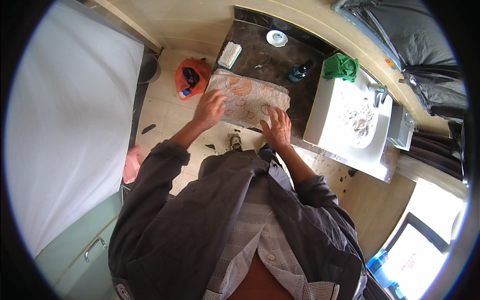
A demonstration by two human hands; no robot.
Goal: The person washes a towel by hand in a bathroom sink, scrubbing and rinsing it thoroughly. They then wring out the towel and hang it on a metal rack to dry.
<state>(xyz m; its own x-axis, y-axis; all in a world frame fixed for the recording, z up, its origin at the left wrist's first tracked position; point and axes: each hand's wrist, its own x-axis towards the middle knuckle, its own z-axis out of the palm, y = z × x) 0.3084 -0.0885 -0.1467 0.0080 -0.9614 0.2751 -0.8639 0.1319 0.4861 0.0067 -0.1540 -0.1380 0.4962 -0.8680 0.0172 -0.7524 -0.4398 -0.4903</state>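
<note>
A folded beige towel (243,101) with orange and brown patterns lies on the dark stone counter (260,60), along its front edge. At the towel's left edge is my left hand (210,108), fingers extended and slightly bent. My right hand (278,126) is at its front right corner with the fingers spread. Neither hand grips anything; whether the fingertips press on the cloth I cannot tell. Behind the towel's left end sits a white bristled brush (230,54). A dark bottle (300,71) stands to the right, and a small white dish (276,38) lies farther back.
On the right is a white sink (327,115) with a faucet (380,93) and a green cloth (341,67) on its rim. An orange bag (192,75) with things inside and a grey bucket (149,68) stand on the floor left of the counter. Dark scraps litter the tiles.
</note>
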